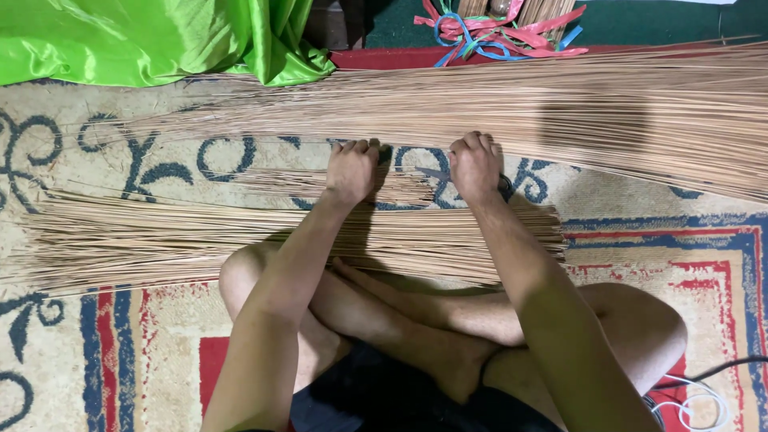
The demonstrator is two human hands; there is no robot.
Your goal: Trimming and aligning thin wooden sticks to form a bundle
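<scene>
I sit cross-legged on a patterned rug [640, 264]. My left hand [350, 170] is closed around a small bundle of thin tan sticks [280, 182] that lies across the rug. My right hand [474, 166] grips scissors [436, 173], whose blades point left at the cut end of that bundle. A broad pile of long sticks [560, 104] stretches beyond my hands. Another flat pile of sticks [160, 236] lies in front of my legs.
A bright green satin cloth [152, 36] is heaped at the top left. Pink and blue plastic strips [500, 32] lie tangled at the top centre. A white and a black cable [704, 392] run by my right knee.
</scene>
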